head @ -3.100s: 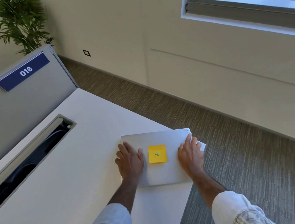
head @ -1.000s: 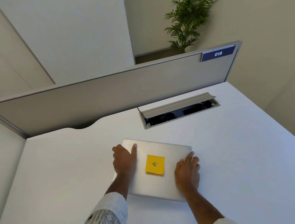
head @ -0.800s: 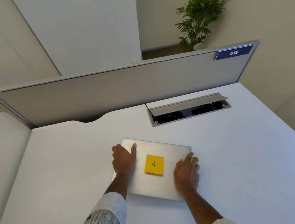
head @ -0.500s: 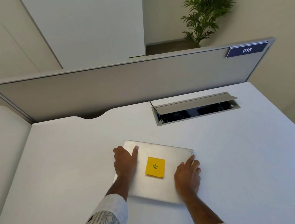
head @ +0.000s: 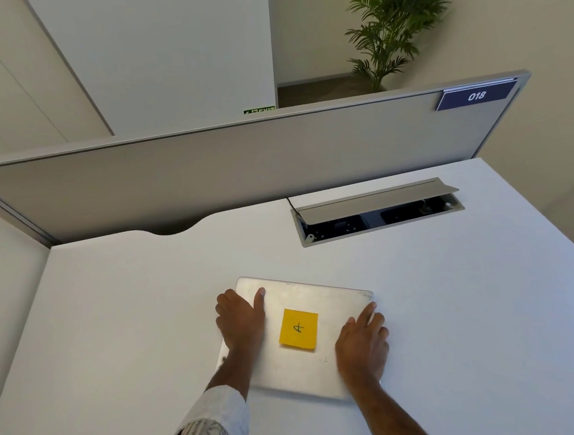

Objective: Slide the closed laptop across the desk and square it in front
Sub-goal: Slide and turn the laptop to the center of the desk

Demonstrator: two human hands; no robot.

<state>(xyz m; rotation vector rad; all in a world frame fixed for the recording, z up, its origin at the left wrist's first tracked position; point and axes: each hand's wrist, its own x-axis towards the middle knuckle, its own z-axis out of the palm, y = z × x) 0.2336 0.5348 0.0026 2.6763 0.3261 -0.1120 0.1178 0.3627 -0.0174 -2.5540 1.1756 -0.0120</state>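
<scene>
The closed silver laptop (head: pixel 303 293) lies flat on the white desk (head: pixel 132 315), near its middle, turned slightly clockwise against the desk's front edge. A yellow sticky note (head: pixel 298 328) with a handwritten mark sits on the lid's centre. My left hand (head: pixel 240 320) grips the laptop's left edge, thumb on the lid and fingers over the side. On the right part of the lid, my right hand (head: pixel 362 345) rests flat, its fingers reaching the right edge near the far right corner.
An open cable box (head: pixel 378 212) with its flap up is sunk into the desk behind the laptop, to the right. A grey partition (head: pixel 240 159) with a blue 018 label (head: pixel 475 96) closes the desk's far side. A plant (head: pixel 397 23) stands beyond it.
Three seconds ago the laptop lay at the desk's right corner; now it lies near the desk's middle. Over the last second both hands have kept their hold and the laptop has barely moved.
</scene>
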